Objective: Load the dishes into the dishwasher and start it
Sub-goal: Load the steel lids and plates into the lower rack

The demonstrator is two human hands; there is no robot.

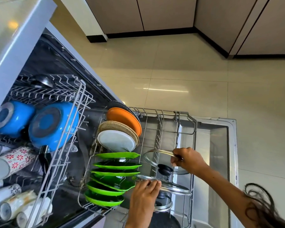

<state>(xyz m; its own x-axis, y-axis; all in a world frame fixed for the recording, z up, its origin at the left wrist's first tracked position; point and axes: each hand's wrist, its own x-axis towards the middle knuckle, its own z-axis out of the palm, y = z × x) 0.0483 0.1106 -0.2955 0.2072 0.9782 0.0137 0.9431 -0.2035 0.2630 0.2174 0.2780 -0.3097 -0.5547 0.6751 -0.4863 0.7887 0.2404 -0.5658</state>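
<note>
At lower centre, my right hand [187, 159] pinches one glass lid [161, 157] upright while my left hand's [144, 193] fingers [152, 183] steady another lid's rim [176, 189] between the lower rack [192, 145] tines.

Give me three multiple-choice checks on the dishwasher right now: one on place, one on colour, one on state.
1. Where do the two blue pots sit?
A. upper rack
B. lower rack
C. floor

2. What colour is the plate right behind the speckled tan plate?
A. red
B. orange
C. white

3. What is the right hand doing?
A. hanging idle
B. pressing the door
C. gripping the rim of a glass lid with a black knob

Answers: 1 A, they lie upturned in the upper wire rack. 2 B, the orange plate stands there. 3 C, its fingers curl round the metal rim.
</note>
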